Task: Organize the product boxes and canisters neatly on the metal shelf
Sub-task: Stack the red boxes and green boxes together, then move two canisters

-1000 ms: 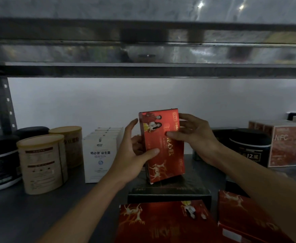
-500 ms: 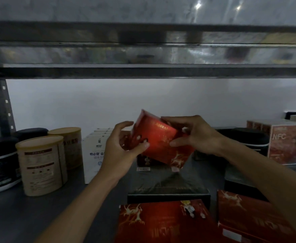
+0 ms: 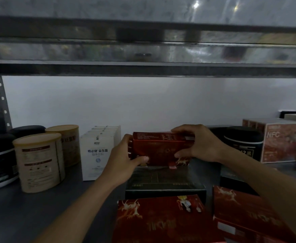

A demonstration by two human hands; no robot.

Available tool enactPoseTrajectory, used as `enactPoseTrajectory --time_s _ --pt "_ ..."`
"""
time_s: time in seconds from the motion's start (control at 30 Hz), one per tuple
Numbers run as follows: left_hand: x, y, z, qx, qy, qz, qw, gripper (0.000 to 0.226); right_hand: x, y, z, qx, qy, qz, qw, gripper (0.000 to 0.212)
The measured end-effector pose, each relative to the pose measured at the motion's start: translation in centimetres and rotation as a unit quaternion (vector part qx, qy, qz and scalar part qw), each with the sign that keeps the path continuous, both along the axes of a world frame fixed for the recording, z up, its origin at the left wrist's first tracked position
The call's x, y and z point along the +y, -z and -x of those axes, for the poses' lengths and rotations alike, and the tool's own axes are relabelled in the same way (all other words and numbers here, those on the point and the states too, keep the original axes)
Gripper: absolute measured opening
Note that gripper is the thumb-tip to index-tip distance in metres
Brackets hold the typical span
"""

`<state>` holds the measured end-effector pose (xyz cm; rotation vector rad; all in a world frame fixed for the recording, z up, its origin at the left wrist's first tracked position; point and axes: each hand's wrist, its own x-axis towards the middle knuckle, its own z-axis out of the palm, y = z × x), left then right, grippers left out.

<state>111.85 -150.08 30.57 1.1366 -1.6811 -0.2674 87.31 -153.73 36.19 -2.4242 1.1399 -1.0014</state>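
The left hand and right hand grip the red box by its ends, fingers curled round it. The box sits on its long edge, low over the black box at mid metal shelf; whether they touch cannot be told. Keep the box level, seat its base flat, then release.

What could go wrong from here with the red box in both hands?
1. The red box is held on its long edge over the rear of the flat black box; released early, it may tip forward.
2. The left hand is close to the white boxes, the right hand to the black canister; pulling the hands out could nudge either.
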Motion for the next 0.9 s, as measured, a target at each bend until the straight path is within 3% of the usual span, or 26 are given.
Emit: enactPoseTrajectory --time_s 0.2,0.4,0.57,0.63,0.8,0.9 --pt "-0.1 0.2 0.1 -0.003 -0.008 -0.012 1.0 0.049 -1.3 2.0 1.2 -0.094 0.038 -0.067 0.993 0.082" --pt "0.4 0.0 0.5 0.012 0.01 -0.018 1.0 0.047 -2.1 2.8 1.1 -0.159 0.055 -0.13 0.977 0.07" --pt "1.2 -0.3 1.3 0.066 0.052 0.0 0.996 0.047 -0.6 1.5 0.1 -0.189 0.038 -0.191 0.963 0.048" --pt "1.5 -0.5 1.5 0.08 0.076 0.008 0.994 0.049 0.0 1.2 -0.1 -0.204 0.043 -0.213 0.955 0.054" --pt "2.3 -1.0 2.2 0.058 0.157 -0.023 0.986 0.052 0.9 1.0 -1.4 -0.239 0.047 -0.319 0.916 0.095" --pt "2.7 -1.0 2.6 0.045 0.205 -0.057 0.976 0.056 1.3 1.0 -2.0 -0.258 0.034 -0.333 0.906 0.078"
